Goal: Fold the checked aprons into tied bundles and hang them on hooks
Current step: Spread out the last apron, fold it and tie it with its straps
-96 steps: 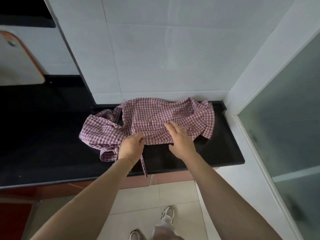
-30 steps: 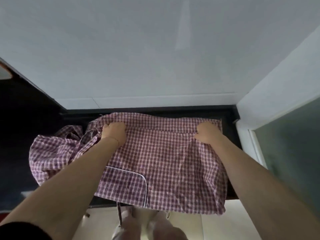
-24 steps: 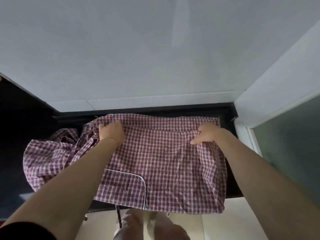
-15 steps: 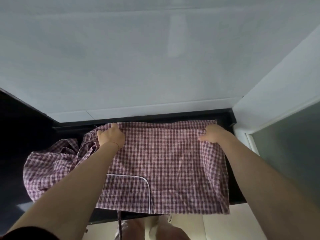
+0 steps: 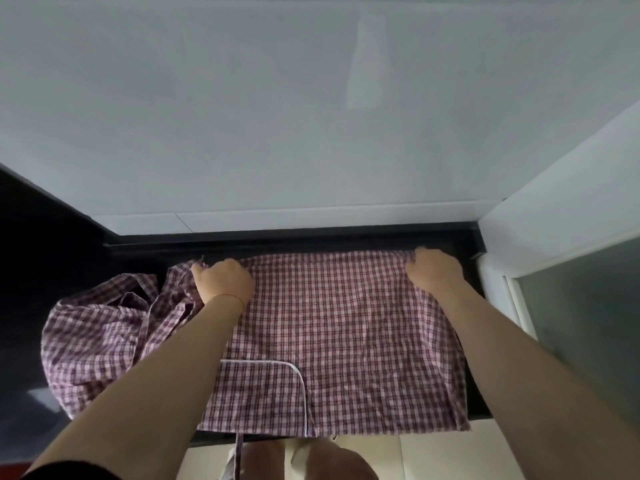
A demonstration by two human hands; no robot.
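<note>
Apron [image 5: 332, 327]: one, spread on counter [image 5: 464, 237]; two hands gripping far edge: left hand [image 5: 225, 280], right hand [image 5: 434, 270].

Bare forearms — thin wrist band [image 5: 227, 296]

No writing, label, brand mark or number can be read anywhere in the head view. The checked apron [image 5: 332, 327] carries only its woven pattern and a white piped pocket edge, and the black counter [image 5: 346, 239] and the white wall [image 5: 311, 116] bear no print or sign.
</note>
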